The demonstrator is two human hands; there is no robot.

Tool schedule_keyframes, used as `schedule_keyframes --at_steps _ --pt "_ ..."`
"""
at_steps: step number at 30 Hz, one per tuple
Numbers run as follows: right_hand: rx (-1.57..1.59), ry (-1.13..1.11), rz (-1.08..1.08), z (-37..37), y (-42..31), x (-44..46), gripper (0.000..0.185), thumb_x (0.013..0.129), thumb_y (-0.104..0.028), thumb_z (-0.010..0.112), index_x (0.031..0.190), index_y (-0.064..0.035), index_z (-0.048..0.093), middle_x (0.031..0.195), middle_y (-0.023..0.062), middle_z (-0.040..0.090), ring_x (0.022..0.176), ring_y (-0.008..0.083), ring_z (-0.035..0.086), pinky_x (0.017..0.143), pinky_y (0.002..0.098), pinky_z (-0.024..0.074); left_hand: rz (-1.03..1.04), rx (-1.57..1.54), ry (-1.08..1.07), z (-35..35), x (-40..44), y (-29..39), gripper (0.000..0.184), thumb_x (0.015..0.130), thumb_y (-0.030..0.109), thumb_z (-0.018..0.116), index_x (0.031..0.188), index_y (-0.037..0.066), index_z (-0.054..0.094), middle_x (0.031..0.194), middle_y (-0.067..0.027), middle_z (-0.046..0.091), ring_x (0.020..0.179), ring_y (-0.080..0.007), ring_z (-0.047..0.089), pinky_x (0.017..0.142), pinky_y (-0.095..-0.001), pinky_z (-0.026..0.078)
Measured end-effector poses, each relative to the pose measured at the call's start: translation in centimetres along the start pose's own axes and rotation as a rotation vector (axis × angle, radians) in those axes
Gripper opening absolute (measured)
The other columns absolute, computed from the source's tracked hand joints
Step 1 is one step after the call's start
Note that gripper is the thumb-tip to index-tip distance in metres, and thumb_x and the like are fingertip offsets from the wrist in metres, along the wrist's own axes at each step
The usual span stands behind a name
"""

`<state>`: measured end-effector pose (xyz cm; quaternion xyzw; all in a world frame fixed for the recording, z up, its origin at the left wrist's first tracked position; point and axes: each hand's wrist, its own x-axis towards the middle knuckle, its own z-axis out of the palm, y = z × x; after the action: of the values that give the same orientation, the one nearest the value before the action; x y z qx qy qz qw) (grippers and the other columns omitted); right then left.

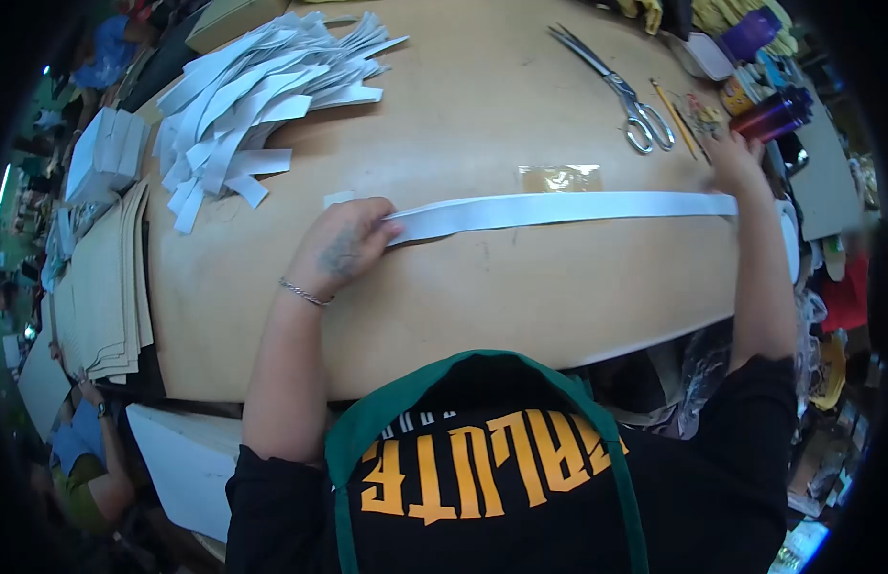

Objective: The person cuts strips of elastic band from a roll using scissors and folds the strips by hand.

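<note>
A long white strip (pixel 559 207) lies across the wooden table (pixel 521 287). My left hand (pixel 353 239) is closed on the strip's left end, thumb and fingers pinched together. Beyond the strip's right end, my right hand (pixel 736 158) reaches among small items beside a purple bottle (pixel 774 115); its fingers look apart, and nothing shows held in them. A clear brownish tape piece (pixel 561 178) lies partly behind the strip. Scissors (pixel 621 91) and a yellow pencil (pixel 676 113) rest near my right hand.
A large pile of white strips (pixel 262 96) covers the back left. Stacked sheets (pixel 104 287) and a white block of paper (pixel 107 158) sit along the left edge. A white tub (pixel 704 57) stands back right. Another person (pixel 90 469) is at the lower left.
</note>
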<state>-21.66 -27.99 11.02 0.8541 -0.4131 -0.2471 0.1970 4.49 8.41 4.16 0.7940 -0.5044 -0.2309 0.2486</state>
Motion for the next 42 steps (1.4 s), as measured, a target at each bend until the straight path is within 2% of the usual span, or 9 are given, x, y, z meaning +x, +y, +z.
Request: schedule_keyframes --at_steps 2,4,5,6,8,11,14,17,42 --pt "0.633 0.672 -0.648 -1.3 -9.1 -1.3 0.049 0.063 -0.02 0.077 0.108 -0.0117 0.059 0.117 0.0094 0.056 0.112 0.0279 0.049 0.093 0.0372 0.0376 -0.074 -0.078 -0.056 -0.4 0.0 0.4 0.02 0.082 0.02 0.059 0.084 0.0 0.06 0.072 -0.0191 0.059 0.068 -0.0338 0.058 0.063 -0.0384 0.044" --pt "1.072 0.554 -1.109 -3.9 -18.5 -6.1 0.041 0.064 -0.019 0.077 0.098 -0.0098 0.055 0.123 0.0081 0.054 0.112 0.0273 0.05 0.097 0.0396 0.0372 -0.088 -0.145 -0.064 -0.5 0.0 0.2 0.021 0.081 0.021 0.06 0.084 0.0 0.061 0.071 -0.019 0.059 0.067 -0.0327 0.058 0.063 -0.0375 0.045" --pt "0.992 0.615 -1.138 -4.4 -21.5 -7.7 0.039 0.065 -0.017 0.077 0.096 -0.0096 0.054 0.121 0.0089 0.055 0.108 0.0283 0.051 0.096 0.0414 0.0371 -0.093 -0.183 -0.064 -0.5 0.0 0.0 0.022 0.081 0.022 0.06 0.084 0.0 0.062 0.071 -0.019 0.06 0.066 -0.0321 0.057 0.063 -0.0371 0.045" --pt "1.001 0.698 -1.169 -4.0 -23.7 -7.7 0.033 0.07 -0.019 0.072 0.096 -0.0081 0.054 0.111 0.0092 0.057 0.105 0.0275 0.052 0.092 0.0419 0.0396 -0.103 -0.235 -0.073 -0.5 0.0 -0.4 0.022 0.082 0.022 0.06 0.084 0.0 0.062 0.07 -0.0127 0.058 0.065 -0.0241 0.055 0.062 -0.0329 0.043" --pt "1.199 0.596 -1.168 -3.2 -25.6 -7.0 0.029 0.07 -0.016 0.072 0.091 -0.0068 0.054 0.103 0.0096 0.059 0.098 0.028 0.054 0.086 0.0407 0.0426 -0.121 -0.347 -0.074 -0.4 0.0 -1.3 0.023 0.084 0.023 0.06 0.083 0.0 0.062 0.068 -0.0002 0.056 0.062 -0.0079 0.049 0.059 -0.0243 0.041" --pt "1.351 0.587 -1.129 -2.8 -26.8 -6.7 0.022 0.069 -0.011 0.071 0.085 -0.0057 0.057 0.092 0.01 0.059 0.088 0.0283 0.057 0.077 0.0372 0.0463 -0.274 -0.464 -0.082 -0.6 -0.2 -1.0 0.017 0.085 0.017 0.06 0.087 0.0 0.062 0.076 -0.0008 0.06 0.069 -0.0065 0.053 0.062 -0.0222 0.045" --pt "1.297 0.649 -1.09 -2.7 -27.1 -6.6 0.025 0.068 -0.011 0.073 0.087 -0.006 0.057 0.093 0.0095 0.06 0.087 0.0271 0.057 0.075 0.0358 0.0473 -0.181 -0.971 0.128 2.2 -0.6 -2.5 0.015 0.085 0.007 0.06 0.096 -0.002 0.059 0.086 -0.005 0.062 0.076 -0.0078 0.058 0.068 -0.0222 0.049" --pt "1.256 0.737 -1.056 -3.2 -27.5 -6.9 0.03 0.066 -0.011 0.074 0.09 -0.006 0.057 0.094 0.009 0.061 0.085 0.0266 0.058 0.073 0.0347 0.0477 -0.22 -1.077 0.229 2.7 -1.1 -1.8 0.025 0.083 0.0 0.06 0.106 -0.004 0.053 0.094 -0.0079 0.062 0.081 -0.0104 0.061 0.073 -0.0237 0.052" --pt "1.275 0.882 -1.031 -2.6 -28.0 -6.7 0.032 0.059 -0.003 0.076 0.087 -0.0038 0.059 0.098 0.0128 0.06 0.082 0.0283 0.06 0.069 0.0347 0.0492 -0.174 -1.028 0.392 3.4 -0.8 -1.1 0.033 0.079 0.001 0.066 0.108 -0.004 0.05 0.087 -0.0081 0.063 0.077 -0.0075 0.059 0.068 -0.0189 0.048"
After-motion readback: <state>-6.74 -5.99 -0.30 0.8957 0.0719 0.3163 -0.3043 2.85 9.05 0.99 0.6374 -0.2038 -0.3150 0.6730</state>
